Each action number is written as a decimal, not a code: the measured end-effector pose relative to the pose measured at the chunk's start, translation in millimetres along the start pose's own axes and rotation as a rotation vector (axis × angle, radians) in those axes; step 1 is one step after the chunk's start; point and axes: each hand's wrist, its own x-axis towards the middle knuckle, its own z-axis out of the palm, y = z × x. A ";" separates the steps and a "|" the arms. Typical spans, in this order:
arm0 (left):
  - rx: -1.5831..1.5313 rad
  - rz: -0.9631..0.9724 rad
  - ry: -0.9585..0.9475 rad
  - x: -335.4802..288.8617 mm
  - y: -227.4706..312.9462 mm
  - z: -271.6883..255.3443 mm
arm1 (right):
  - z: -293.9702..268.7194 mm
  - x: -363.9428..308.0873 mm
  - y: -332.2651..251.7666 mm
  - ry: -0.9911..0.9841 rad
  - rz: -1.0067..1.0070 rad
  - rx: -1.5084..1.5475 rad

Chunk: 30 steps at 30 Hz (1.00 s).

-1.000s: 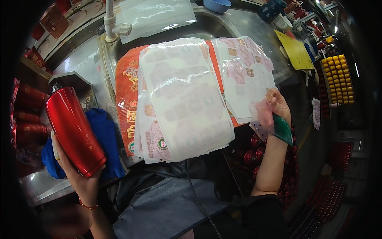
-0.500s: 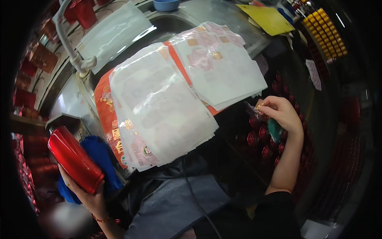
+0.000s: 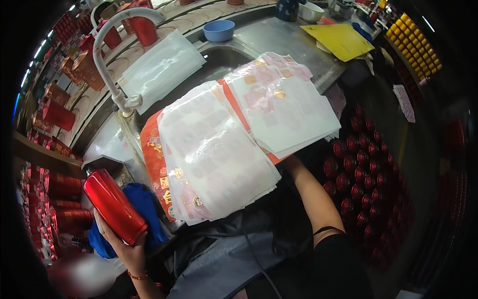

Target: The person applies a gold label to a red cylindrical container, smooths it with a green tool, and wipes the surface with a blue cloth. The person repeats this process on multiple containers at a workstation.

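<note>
At the lower left, my left hand [image 3: 122, 245] is wrapped round a glossy red bottle-shaped vessel [image 3: 114, 207], tilted with its dark neck up and left. A bead bracelet is on that wrist. My right forearm [image 3: 318, 197] reaches up to the near edge of the paper stacks, and the hand is hidden beneath them. Two stacks of white decal sheets, the left [image 3: 214, 149] and the right [image 3: 289, 114], lie side by side on a red printed sheet [image 3: 155, 154]. Pink and gold prints show on some sheets.
Behind the papers is a metal sink [image 3: 221, 57] with a pale faucet [image 3: 102, 60] and a blue bowl [image 3: 219, 31]. A blue cloth [image 3: 149, 219] lies beside the vessel. Many red ribbed pieces [image 3: 361, 169] stand low at right. A yellow sheet [image 3: 338, 41] lies at the back.
My right hand, earlier pinching a small gold piece with clear film at the right, has moved left and under the sheets. My left hand keeps the red vessel. The view has shifted.
</note>
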 end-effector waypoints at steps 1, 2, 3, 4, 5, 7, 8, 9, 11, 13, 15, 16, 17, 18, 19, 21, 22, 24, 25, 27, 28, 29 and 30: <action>-0.001 0.000 0.005 1.0 0.9 -0.1 | 0.1 1.0 -1.6 0.019 -0.021 -0.010; -0.006 -0.003 0.003 2.5 4.8 1.1 | -2.3 0.0 -1.7 0.032 -0.047 -0.020; -0.013 -0.004 0.000 4.0 7.6 1.8 | -5.3 -1.2 -1.2 0.048 -0.079 -0.027; -0.024 -0.012 0.006 4.1 8.6 2.8 | -9.0 -5.3 -0.3 0.065 -0.118 -0.041; -0.038 -0.018 0.011 4.7 9.7 4.2 | -13.4 -9.5 1.3 0.089 -0.164 -0.052; -0.047 -0.019 0.011 5.3 10.7 6.3 | -26.3 -25.9 8.0 0.137 -0.293 -0.079; -0.036 -0.017 0.006 5.3 9.2 5.4 | -35.8 -37.0 7.3 0.131 -0.360 -0.100; -0.026 -0.012 0.001 5.3 8.2 5.8 | -48.1 -50.0 9.1 0.054 -0.367 -0.142; -0.017 -0.035 0.006 -2.0 1.5 3.2 | -136.9 -79.9 -49.8 -0.718 -0.123 -0.361; -0.027 -0.035 0.006 -2.7 0.7 5.0 | -201.8 -103.6 -65.7 -0.978 -0.219 -0.194; -0.021 -0.036 0.008 -3.2 2.0 3.8 | -249.5 -106.8 -71.7 -0.993 -0.234 0.269; -0.020 -0.043 0.011 -4.6 0.4 3.3 | -264.6 -105.0 -72.3 -0.818 -0.175 0.467; -0.027 -0.044 0.012 -3.9 -2.0 4.9 | -269.5 -98.7 -73.8 -0.536 -0.115 0.586; -0.032 -0.048 0.014 -3.9 -3.8 6.0 | -271.7 -84.2 -79.3 -0.300 0.016 0.516; -0.044 -0.045 0.012 -3.4 -4.2 6.7 | -268.4 -61.7 -76.5 -0.068 -0.084 0.375; -0.066 -0.036 0.013 0.2 -4.2 8.9 | -254.1 -21.5 -64.6 0.104 -0.117 0.223; -0.072 -0.033 0.016 1.5 -4.5 9.9 | -248.3 -9.0 -64.6 0.134 -0.098 0.143; -0.087 -0.033 0.018 1.0 -3.8 12.3 | -225.8 6.7 -49.7 0.149 -0.139 -0.005; -0.096 -0.043 0.020 -0.9 -3.2 12.0 | -220.2 11.5 -53.9 0.148 -0.163 -0.076; -0.123 -0.056 0.021 -1.2 -0.4 11.1 | -221.0 6.1 -53.5 0.095 -0.115 -0.104; -0.111 -0.049 0.021 -0.5 -0.2 11.9 | -223.0 1.9 -40.5 0.085 -0.133 -0.079; -0.090 -0.047 0.021 -1.4 -0.4 10.6 | -224.0 -3.3 -45.6 0.068 -0.156 -0.048; -0.069 -0.044 0.019 -2.4 -0.5 9.4 | -228.6 -16.1 -50.2 0.118 -0.110 -0.101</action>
